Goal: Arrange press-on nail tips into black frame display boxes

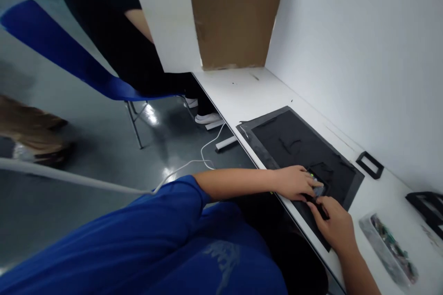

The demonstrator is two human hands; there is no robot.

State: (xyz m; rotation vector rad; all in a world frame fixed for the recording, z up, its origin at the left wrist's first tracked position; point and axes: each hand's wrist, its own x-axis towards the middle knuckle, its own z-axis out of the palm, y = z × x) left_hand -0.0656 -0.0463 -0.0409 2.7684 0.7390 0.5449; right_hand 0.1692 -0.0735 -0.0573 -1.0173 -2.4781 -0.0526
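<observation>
Both hands meet at a small dark device (319,189) on the black mat (277,136). It has a greyish, shiny part and a tiny yellow-green spot; its exact kind cannot be made out. My left hand (294,182) comes from the left, its fingers curled over the device and gripping it. At the device's near right end, my right hand (335,222) pinches it with thumb and fingertips. Fingers cover much of the device, so anything small between them is hidden.
A clear box (389,249) of small parts stands right of the mat. Along the wall lie a black rectangular frame (370,165) and a larger black part (427,209). A brown board (238,18) closes the far end. Leftward, a person sits on a blue chair (69,50); a white cable (187,163) hangs nearby.
</observation>
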